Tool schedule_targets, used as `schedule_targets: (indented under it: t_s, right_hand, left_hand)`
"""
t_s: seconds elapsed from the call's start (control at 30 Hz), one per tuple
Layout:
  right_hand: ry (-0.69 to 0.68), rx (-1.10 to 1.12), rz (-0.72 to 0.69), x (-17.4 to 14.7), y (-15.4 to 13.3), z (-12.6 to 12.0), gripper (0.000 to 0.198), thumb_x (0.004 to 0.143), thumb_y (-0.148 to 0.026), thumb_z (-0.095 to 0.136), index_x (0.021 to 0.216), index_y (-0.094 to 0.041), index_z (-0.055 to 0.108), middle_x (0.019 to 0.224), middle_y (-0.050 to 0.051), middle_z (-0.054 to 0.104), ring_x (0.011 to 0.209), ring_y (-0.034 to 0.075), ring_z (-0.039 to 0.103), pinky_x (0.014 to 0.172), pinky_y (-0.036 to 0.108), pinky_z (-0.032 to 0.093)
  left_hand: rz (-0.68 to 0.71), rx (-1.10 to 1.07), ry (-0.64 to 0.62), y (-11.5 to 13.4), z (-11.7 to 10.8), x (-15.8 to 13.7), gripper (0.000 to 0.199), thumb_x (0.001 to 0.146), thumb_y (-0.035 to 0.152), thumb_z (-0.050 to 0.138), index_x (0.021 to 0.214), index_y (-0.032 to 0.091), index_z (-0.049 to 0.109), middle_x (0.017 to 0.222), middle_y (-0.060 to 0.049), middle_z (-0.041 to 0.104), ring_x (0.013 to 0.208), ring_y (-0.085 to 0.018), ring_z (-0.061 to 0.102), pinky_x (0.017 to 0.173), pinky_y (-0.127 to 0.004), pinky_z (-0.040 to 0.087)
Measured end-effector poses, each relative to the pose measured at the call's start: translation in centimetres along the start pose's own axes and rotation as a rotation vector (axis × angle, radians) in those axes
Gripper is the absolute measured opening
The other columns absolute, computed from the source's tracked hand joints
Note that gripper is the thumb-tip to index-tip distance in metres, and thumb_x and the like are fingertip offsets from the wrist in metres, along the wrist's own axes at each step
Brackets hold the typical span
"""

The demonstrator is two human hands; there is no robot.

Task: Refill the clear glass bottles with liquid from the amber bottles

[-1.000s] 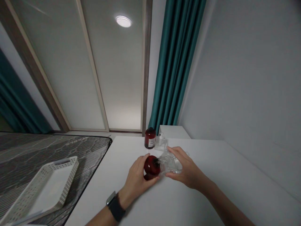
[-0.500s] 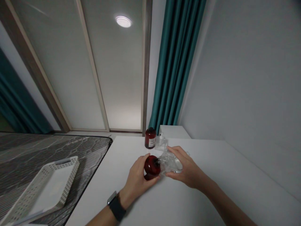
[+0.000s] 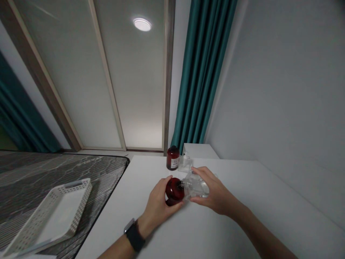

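Observation:
My left hand (image 3: 160, 201) is wrapped round a dark red bottle (image 3: 174, 189) with a black neck, low over the white table. In my right hand (image 3: 212, 190) is a clear bottle (image 3: 196, 185), tipped on its side so that its narrow end meets the red bottle's mouth. Whether liquid passes between them I cannot make out. Beyond my hands stands a second dark red bottle (image 3: 173, 158) with a white label. A clear, square-looking bottle (image 3: 185, 162) is right beside it.
The white table (image 3: 172, 237) spreads beneath my hands, with a grey wall on the right. Left of it, a white perforated basket (image 3: 82, 201) rests on a grey patterned surface (image 3: 105, 169). Behind the table are a small white cabinet (image 3: 201, 150) and a green curtain (image 3: 199, 90).

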State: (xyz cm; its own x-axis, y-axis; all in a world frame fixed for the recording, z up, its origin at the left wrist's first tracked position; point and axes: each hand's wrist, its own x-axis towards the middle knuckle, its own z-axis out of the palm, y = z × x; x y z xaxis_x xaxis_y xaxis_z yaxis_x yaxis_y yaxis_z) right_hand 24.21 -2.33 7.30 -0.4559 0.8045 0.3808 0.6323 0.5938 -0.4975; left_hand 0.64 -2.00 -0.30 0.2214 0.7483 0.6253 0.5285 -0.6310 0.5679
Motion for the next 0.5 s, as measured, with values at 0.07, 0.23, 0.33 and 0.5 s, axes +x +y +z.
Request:
schedule_targets:
  t_s: [0.07,0.23,0.33,0.5]
  right_hand:
    - [0.000,-0.003,-0.001,0.03,-0.02,-0.02,0.084,0.076,-0.030,0.081,0.149,-0.027,0.039,0.132,0.013,0.053,0.124,0.031,0.055,0.106,0.051,0.047]
    - [-0.008,-0.005,0.011,0.05,-0.15,-0.10,0.085,0.074,-0.027,0.082,0.148,-0.025,0.039,0.132,0.014,0.052,0.124,0.032,0.054,0.106,0.053,0.047]
    - [-0.020,-0.002,0.027,0.02,-0.25,-0.18,0.085,0.074,-0.026,0.082,0.147,-0.023,0.040,0.133,0.015,0.052,0.125,0.032,0.053,0.107,0.052,0.046]
    - [-0.029,0.010,0.032,0.00,-0.36,-0.26,0.084,0.074,-0.026,0.082,0.147,-0.022,0.040,0.132,0.014,0.051,0.125,0.031,0.053,0.108,0.052,0.045]
  left_hand:
    - [-0.011,-0.004,-0.015,-0.02,0.01,0.01,0.074,0.073,0.033,0.080,0.136,0.019,0.044,0.121,-0.014,0.066,0.108,-0.030,0.067,0.092,-0.047,0.058]
    - [-0.008,-0.014,-0.015,-0.08,0.08,0.00,0.074,0.072,0.031,0.080,0.136,0.020,0.043,0.121,-0.013,0.066,0.109,-0.030,0.067,0.093,-0.046,0.057]
    - [-0.003,-0.017,-0.014,-0.14,0.14,-0.08,0.075,0.072,0.030,0.080,0.136,0.019,0.043,0.122,-0.013,0.065,0.110,-0.030,0.067,0.094,-0.046,0.057]
    - [0.002,-0.022,-0.017,-0.14,0.12,-0.15,0.076,0.071,0.030,0.081,0.136,0.019,0.043,0.123,-0.014,0.065,0.111,-0.030,0.066,0.095,-0.047,0.057]
